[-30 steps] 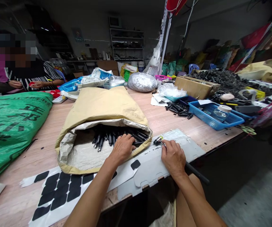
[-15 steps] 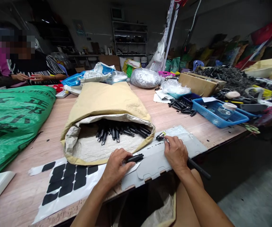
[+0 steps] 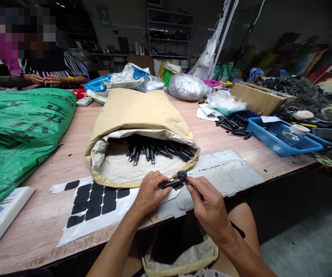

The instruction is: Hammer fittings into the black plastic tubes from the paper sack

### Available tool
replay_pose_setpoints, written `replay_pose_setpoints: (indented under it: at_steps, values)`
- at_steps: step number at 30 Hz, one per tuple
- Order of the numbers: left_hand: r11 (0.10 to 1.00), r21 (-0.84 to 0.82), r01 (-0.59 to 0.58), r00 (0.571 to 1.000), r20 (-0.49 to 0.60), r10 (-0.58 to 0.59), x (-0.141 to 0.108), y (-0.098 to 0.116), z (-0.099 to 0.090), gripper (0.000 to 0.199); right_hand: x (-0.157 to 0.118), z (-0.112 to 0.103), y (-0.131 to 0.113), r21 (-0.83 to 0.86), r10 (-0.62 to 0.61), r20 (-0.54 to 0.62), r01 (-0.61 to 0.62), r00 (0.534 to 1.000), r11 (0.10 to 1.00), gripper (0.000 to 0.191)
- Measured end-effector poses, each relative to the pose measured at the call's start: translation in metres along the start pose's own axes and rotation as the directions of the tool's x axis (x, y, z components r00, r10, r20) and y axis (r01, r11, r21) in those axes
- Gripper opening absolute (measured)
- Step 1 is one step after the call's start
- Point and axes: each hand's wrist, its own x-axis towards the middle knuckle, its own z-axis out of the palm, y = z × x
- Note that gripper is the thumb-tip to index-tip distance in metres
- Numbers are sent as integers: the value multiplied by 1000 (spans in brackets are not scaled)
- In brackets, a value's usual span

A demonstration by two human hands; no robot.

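My left hand is closed on a black pen-shaped tube, low over the grey board. My right hand grips a small mallet near its head. Its round black face shows, with some yellow at the far end, and the dark handle comes out behind my wrist. The mallet head is right at the tube's tip; whether they touch I cannot tell. Behind my hands lies an open tan sack with several similar black tubes inside its mouth.
A white sheet with black square stickers lies at left. A green sack and a white device are farther left. At right are a blue basket, loose black parts and a cardboard box. Another person sits at far left.
My right hand has moved left with the mallet, bringing its head from the board to the tube's tip. My left hand still holds the tube. The view has shifted slightly.
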Motion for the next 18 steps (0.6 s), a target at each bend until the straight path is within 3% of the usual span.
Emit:
replay_pose_setpoints:
  at_steps: [3,8,13,18]
  values:
    - [1000,3,0,1000,9,0,1,0,0,6,-6,10,-2,-56,-55,23,56,998,997,34]
    - [1000,4,-8,1000,-3,8,0,-2,1,7,-9,16,4,-191,-19,122,43,992,981,37]
    - [1000,-6,3,1000,-5,-3,0,-1,1,10,-10,11,8,-196,-23,5,24,1000,980,35]
    - [1000,-1,12,1000,-18,-12,0,-1,1,9,-9,7,12,-184,14,36,-7,999,983,31]
